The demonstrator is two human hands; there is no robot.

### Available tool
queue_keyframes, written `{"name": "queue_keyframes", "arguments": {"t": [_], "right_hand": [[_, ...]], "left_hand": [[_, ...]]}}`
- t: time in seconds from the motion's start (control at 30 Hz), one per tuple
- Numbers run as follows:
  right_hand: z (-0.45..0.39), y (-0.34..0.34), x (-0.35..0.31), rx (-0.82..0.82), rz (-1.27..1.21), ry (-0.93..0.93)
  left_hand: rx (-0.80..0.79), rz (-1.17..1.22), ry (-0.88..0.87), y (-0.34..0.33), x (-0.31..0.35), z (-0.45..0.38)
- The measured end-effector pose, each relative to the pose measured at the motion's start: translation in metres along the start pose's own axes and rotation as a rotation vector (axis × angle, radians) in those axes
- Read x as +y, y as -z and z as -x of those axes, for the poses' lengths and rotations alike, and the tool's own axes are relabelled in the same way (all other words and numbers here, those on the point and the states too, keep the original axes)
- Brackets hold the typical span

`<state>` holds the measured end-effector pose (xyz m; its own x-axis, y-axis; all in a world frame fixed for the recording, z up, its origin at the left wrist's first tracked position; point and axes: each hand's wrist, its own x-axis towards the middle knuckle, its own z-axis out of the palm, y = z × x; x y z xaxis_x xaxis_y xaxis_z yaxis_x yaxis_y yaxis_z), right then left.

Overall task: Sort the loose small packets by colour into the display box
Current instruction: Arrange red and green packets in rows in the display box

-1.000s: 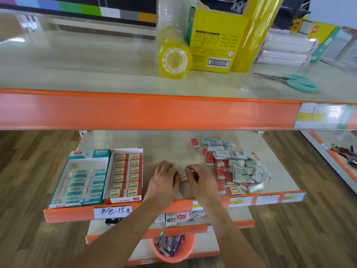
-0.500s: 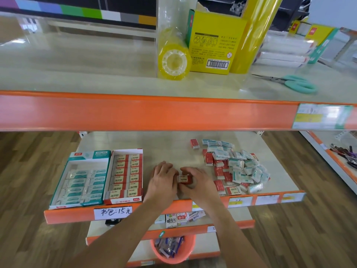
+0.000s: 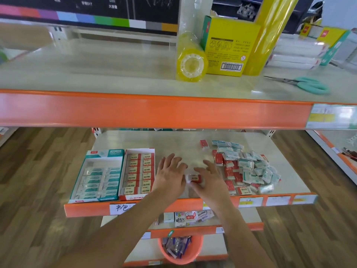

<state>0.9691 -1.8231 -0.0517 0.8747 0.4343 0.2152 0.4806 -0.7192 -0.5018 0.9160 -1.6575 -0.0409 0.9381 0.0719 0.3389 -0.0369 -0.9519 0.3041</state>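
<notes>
Hands meet over the middle shelf [image 3: 173,140] — the left hand [image 3: 170,176] lies flat with fingers spread, while the right hand [image 3: 209,177] pinches a red packet [image 3: 195,178] between thumb and fingers. Just left of the left hand stands the red display box [image 3: 139,172], the teal display box [image 3: 100,176] beyond it. Right of the right hand lies the loose pile [image 3: 249,169] of red and teal packets.

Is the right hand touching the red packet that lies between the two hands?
Touching. The head view shows the right hand with its thumb and fingers closed around the red packet, no gap between them. The left hand is spread flat beside it.
</notes>
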Motion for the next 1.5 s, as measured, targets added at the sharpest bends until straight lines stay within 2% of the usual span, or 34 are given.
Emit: {"name": "queue_keyframes", "arguments": {"t": [0.17,0.5,0.67,0.87,1.03,1.23,1.5], "right_hand": [[0.003,0.001,-0.005,-0.018,0.038,-0.003],[-0.004,-0.001,-0.029,0.122,-0.034,0.077],[-0.012,-0.005,-0.051,0.14,-0.057,0.103],[-0.021,-0.006,-0.078,0.05,-0.079,0.101],[-0.028,-0.007,-0.098,-0.026,-0.075,0.132],[-0.033,-0.012,-0.12,-0.075,-0.007,0.191],[-0.033,-0.026,-0.135,-0.118,0.075,0.203]], "left_hand": [[0.016,-0.058,-0.04,0.011,-0.007,0.001],[0.079,-0.085,-0.038,0.036,-0.03,0.01],[0.113,-0.106,-0.014,0.047,-0.05,0.015],[0.173,-0.157,0.003,0.058,-0.074,0.023],[0.094,-0.209,0.087,0.066,-0.089,0.031],[0.138,-0.152,0.108,0.073,-0.101,0.039],[0.073,-0.189,0.141,0.077,-0.113,0.046]]}}
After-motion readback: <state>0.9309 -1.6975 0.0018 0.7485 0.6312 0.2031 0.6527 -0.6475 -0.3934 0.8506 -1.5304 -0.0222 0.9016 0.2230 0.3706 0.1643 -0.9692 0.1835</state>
